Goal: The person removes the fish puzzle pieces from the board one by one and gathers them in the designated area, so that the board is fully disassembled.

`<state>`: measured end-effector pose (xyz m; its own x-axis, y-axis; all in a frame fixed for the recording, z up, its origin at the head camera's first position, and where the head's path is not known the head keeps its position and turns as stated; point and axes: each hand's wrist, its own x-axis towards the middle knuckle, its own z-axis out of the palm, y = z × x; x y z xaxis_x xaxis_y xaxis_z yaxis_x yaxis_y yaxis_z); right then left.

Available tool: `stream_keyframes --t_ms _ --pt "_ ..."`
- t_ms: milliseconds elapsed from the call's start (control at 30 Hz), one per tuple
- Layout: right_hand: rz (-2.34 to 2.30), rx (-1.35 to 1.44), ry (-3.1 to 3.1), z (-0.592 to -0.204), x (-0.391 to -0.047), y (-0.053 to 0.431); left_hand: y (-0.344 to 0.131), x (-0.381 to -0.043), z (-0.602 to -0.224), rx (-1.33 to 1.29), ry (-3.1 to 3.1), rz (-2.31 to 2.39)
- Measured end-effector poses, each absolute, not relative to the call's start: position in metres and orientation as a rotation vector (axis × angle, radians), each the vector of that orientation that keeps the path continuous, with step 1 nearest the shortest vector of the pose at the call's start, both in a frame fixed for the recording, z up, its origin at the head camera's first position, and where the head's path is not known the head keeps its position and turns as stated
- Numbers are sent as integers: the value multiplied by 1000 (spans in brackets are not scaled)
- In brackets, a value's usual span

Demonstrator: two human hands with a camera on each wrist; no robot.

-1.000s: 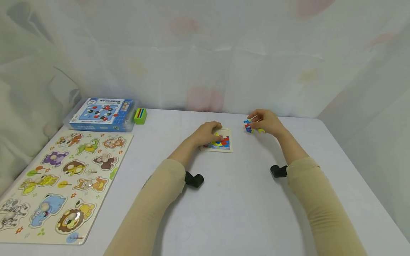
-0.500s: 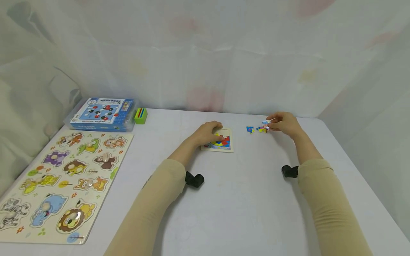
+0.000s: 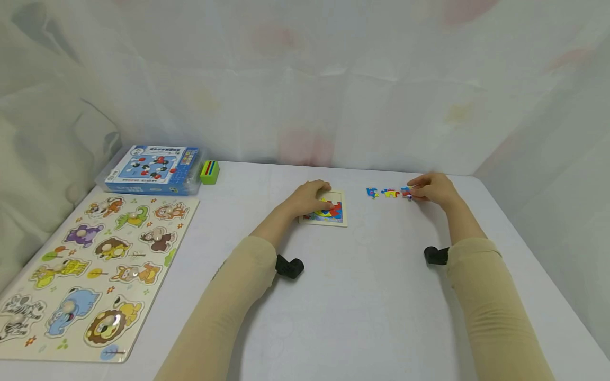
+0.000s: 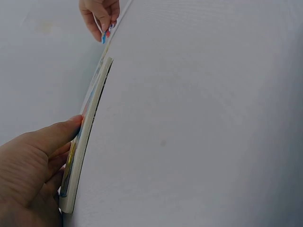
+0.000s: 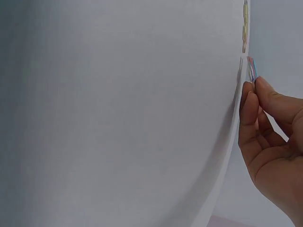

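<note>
A small wooden jigsaw puzzle (image 3: pixel 337 218) in a pale frame lies on the white table, its bright pieces partly covered by my left hand (image 3: pixel 308 200). My left thumb (image 4: pixel 68 128) rests on its face while the fingers hold it at the far left edge. Further right, my right hand (image 3: pixel 432 189) pinches a small blue and red puzzle piece (image 3: pixel 406 192) between thumb and fingertips, low over the table. The same piece (image 5: pixel 253 68) shows edge-on in the right wrist view. Two loose puzzle pieces, one blue (image 3: pixel 371 192) and one yellow and red (image 3: pixel 391 193), lie left of it.
A big animal peg board (image 3: pixel 157 254) covers the table's left side. Behind it stand a blue boxed molecule set (image 3: pixel 143 188) and a green block (image 3: pixel 208 177) with coloured stripes. A white cloth wall (image 3: pixel 381 106) closes off the back.
My right hand has moved rightward from the blue loose piece, past the yellow and red one, and lowered the pinched piece at the right of the row. My left hand stays on the puzzle.
</note>
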<state>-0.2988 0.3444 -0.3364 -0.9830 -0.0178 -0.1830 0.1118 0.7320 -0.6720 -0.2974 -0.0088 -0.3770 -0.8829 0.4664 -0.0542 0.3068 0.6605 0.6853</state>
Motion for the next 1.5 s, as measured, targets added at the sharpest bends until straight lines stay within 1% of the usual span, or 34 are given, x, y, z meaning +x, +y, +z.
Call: stream_keyframes --t_ms 833,1167,1500 --pt "-984 115 2816 -335 -300 341 -8 -300 -378 654 2666 1013" --pt "-919 120 2856 -335 -299 338 -11 -298 -378 612 2653 1050" --pt "-999 29 2915 -328 -299 312 -30 -302 -374 586 2670 1113"
